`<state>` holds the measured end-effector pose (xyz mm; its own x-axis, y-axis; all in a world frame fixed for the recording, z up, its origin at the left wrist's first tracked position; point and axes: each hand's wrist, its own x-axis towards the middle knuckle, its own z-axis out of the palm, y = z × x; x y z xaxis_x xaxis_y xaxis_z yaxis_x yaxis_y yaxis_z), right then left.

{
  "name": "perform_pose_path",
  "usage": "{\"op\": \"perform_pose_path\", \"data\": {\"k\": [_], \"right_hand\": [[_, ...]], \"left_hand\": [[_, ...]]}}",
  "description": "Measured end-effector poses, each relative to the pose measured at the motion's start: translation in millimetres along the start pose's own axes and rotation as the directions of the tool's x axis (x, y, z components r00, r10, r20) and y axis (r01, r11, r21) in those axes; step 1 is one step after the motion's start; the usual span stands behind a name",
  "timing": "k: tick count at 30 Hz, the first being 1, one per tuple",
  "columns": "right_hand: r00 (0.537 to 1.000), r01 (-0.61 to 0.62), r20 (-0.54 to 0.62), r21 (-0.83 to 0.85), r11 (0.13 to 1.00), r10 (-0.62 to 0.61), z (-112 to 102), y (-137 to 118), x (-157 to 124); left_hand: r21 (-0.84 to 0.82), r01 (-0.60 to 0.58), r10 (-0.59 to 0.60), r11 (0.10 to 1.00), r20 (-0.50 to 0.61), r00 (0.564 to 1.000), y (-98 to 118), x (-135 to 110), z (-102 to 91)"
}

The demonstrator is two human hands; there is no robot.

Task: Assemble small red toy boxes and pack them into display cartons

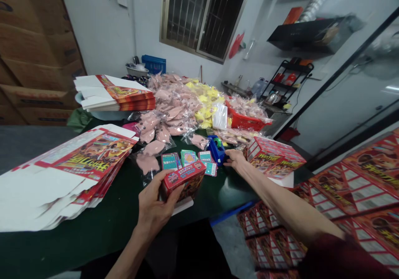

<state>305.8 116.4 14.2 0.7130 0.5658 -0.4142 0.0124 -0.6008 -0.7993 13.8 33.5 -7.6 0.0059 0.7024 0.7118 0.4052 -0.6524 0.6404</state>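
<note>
So the red box (186, 178) is up over the near side of the desk (124, 225), with a white flap (183, 206) sticking out at its lower end. The left hand (156, 202) is wrapped around it, thumb on the near side. I'd keep that grip firm but light, so the card doesn't bow, and get the flap flat and square. The right hand (234, 160) is at the blue tape dispenser (216, 150), fingers bunched; can't tell if they're pinching any tape. A short, straight pull would probably beat a long one. Just behind the box are little cards (171, 161), then bagged pink toys (168, 112). Flat cartons (93, 156) sit left, made-up boxes (274, 156) right.
</note>
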Motion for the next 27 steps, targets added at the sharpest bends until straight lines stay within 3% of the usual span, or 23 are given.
{"op": "perform_pose_path", "data": {"k": [6,11,15,20,23,27], "right_hand": [[0.997,0.073,0.015,0.189,0.979,-0.077,-9.5,12.0,-3.4],[0.989,0.126,0.032,0.310,0.942,-0.143,-12.7,44.4,-2.5],[0.988,0.132,0.040,0.307,0.943,-0.151,-2.9,62.9,5.6],[0.975,0.213,0.019,0.214,0.953,-0.222,-2.6,63.6,6.2],[0.940,0.327,0.033,0.189,0.926,-0.339,-5.9,64.8,-22.3],[0.846,0.475,0.131,0.256,0.842,-0.518,-6.7,68.8,-102.8]], "left_hand": [[0.045,-0.020,0.020,0.999,0.006,1.000,-1.0,1.9,-0.4],[0.057,-0.013,0.014,0.998,-0.011,1.000,-2.8,0.8,1.0],[0.041,0.026,-0.026,0.999,-0.003,1.000,0.1,-0.4,0.2],[0.013,0.044,-0.044,0.999,-0.010,0.999,1.0,-0.2,0.9],[-0.044,0.042,-0.042,0.998,-0.013,0.999,1.0,-0.7,1.7],[-0.139,0.036,-0.033,0.990,0.026,0.999,4.8,-1.8,1.6]]}}
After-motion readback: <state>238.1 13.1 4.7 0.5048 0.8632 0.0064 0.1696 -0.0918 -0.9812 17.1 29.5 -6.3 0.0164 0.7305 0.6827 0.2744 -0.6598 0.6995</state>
